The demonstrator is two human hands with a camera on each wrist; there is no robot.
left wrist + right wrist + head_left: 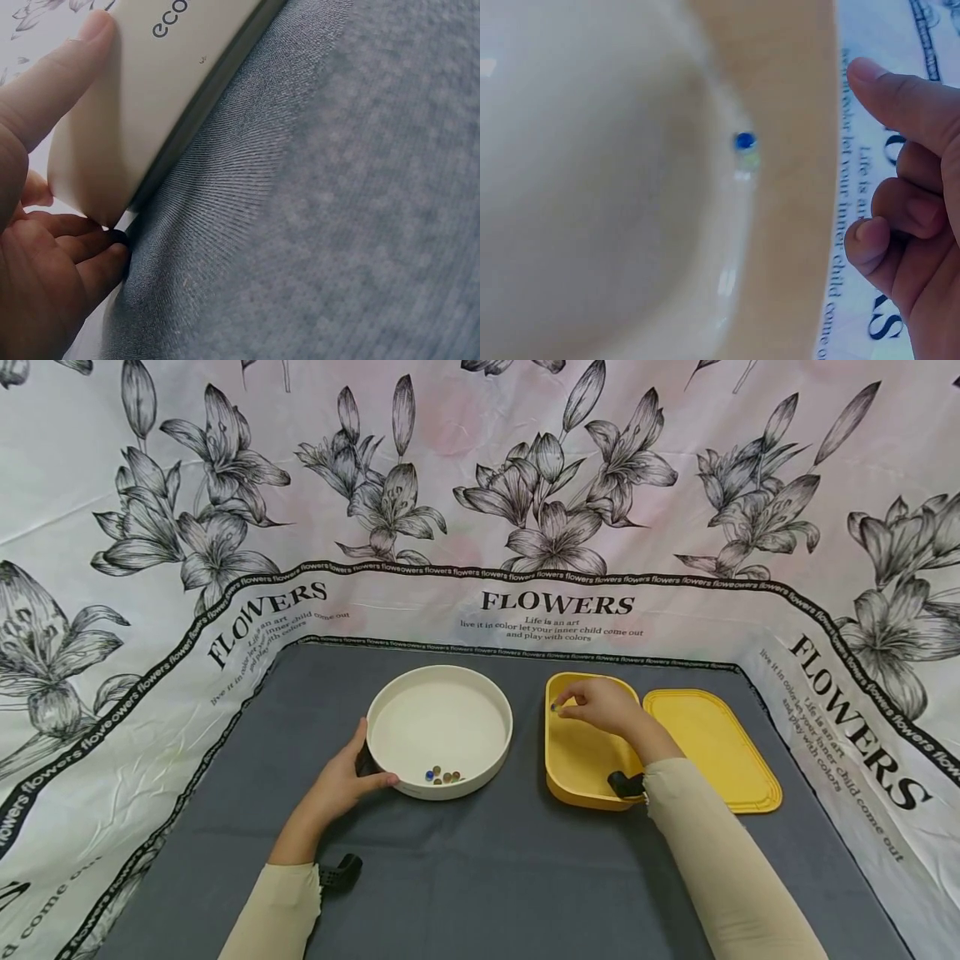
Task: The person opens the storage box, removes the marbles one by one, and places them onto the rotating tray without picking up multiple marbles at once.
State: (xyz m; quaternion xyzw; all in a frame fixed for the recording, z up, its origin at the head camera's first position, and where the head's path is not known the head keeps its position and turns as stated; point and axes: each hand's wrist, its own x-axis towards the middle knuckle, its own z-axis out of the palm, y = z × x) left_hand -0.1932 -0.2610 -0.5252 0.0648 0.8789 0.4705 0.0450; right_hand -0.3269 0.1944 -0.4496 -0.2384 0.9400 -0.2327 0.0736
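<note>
My left hand (341, 785) grips a round cream tray (438, 718) at its left side. In the left wrist view, the thumb lies against the tray's outer wall (157, 82) and the other fingers are at its lower edge. Near the tray's front wall lie a blue marble (430, 775) and several brownish marbles (447, 777). My right hand (600, 706) reaches over a yellow rectangular container (588, 760), its fingertips close to another blue marble (553, 707). In the right wrist view, that blue marble (745, 141) sits by the container's inner wall, apart from the loosely bent fingers.
A yellow lid (712, 752) lies to the right of the container, partly behind the right forearm. Dark grey cloth (465, 877) covers the table. White flower-printed fabric (555, 610) surrounds it at the back and sides. Black wrist cameras (341, 872) are on both arms.
</note>
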